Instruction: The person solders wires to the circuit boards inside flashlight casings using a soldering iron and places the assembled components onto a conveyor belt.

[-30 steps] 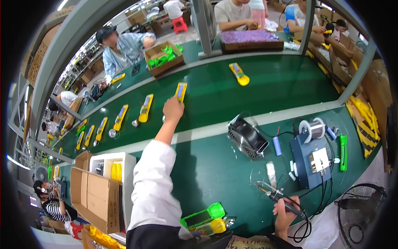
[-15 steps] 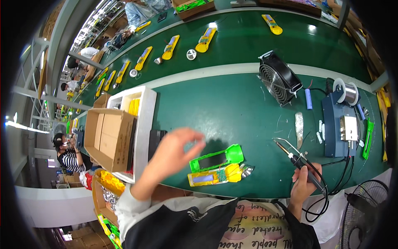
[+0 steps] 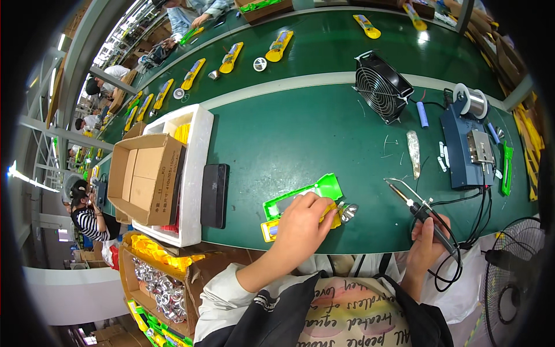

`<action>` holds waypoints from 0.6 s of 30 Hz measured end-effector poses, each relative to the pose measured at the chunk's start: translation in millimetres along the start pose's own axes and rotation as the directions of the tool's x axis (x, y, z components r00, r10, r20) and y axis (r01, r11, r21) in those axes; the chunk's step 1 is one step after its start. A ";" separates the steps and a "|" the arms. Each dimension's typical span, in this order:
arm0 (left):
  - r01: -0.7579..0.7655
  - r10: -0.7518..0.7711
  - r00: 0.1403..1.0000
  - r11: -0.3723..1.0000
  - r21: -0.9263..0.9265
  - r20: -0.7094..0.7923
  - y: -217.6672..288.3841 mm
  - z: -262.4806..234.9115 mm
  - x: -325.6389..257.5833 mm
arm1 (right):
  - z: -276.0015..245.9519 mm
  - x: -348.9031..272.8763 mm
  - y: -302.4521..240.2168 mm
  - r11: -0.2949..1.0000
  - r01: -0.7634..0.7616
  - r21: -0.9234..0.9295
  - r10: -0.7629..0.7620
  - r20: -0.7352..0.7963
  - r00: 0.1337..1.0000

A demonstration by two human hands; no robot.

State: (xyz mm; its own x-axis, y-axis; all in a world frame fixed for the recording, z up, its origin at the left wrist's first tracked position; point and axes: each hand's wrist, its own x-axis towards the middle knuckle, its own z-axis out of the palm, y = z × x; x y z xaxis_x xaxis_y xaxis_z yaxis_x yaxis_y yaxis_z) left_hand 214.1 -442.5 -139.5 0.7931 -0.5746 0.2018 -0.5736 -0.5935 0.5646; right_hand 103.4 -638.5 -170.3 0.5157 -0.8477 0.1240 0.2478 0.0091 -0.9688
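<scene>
My left hand [image 3: 302,222] is closed over a yellow flashlight housing [image 3: 267,231] near the table's front edge, hiding most of it. A purple-blue battery cell shows at the housing's left end, and a shiny reflector [image 3: 348,213] sticks out at its right. Just behind lies a green flashlight shell [image 3: 328,186], its open frame partly covered by my fingers. To the right, my right hand [image 3: 426,240] grips the black handle of a soldering iron [image 3: 420,211] with a thin curved metal tube alongside its tip. The tip points up and left, apart from the housing.
A blue soldering station [image 3: 459,150] with a solder spool [image 3: 471,100] stands right, cables trailing down. A black fan [image 3: 381,87] sits behind. Left are a black phone-like slab [image 3: 215,195], a white foam box [image 3: 199,173] and a carton [image 3: 165,191]. Yellow housings [image 3: 279,46] line the far belt.
My left hand has moved right and down onto the yellow housing, uncovering the black slab. My right hand still holds the soldering iron. Another yellow housing appears at the far right.
</scene>
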 end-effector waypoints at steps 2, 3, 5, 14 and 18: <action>-0.007 0.007 1.000 1.000 0.005 -0.005 2.6 6.5 0.5 | 0.7 -0.5 -0.9 1.000 -0.025 -0.001 0.025 0.054 0.998; -0.005 0.007 1.000 0.999 0.040 -0.030 6.8 7.6 0.9 | 1.0 0.4 -0.4 0.999 -0.036 -0.006 0.036 0.066 0.997; 0.010 -0.007 0.999 0.997 0.074 -0.038 15.7 11.1 3.1 | 2.4 3.9 0.7 0.999 -0.044 -0.017 0.045 0.067 0.997; 0.044 -0.051 0.997 0.992 0.122 0.054 21.2 26.0 -13.0 | 4.7 14.8 4.4 0.997 -0.073 -0.021 0.074 0.059 0.995; -0.012 0.007 0.985 1.000 0.026 0.173 14.2 16.6 -15.2 | 4.2 13.7 9.0 0.992 -0.122 -0.019 0.123 0.070 0.990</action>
State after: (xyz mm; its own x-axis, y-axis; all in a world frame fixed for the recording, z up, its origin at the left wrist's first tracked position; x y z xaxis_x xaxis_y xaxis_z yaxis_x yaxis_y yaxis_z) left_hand 190.6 -451.5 -147.9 0.7418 -0.6675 0.0648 -0.5880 -0.6010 0.5413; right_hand 116.1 -647.8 -176.4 0.5983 -0.8010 0.0190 0.1677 0.1021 -0.9805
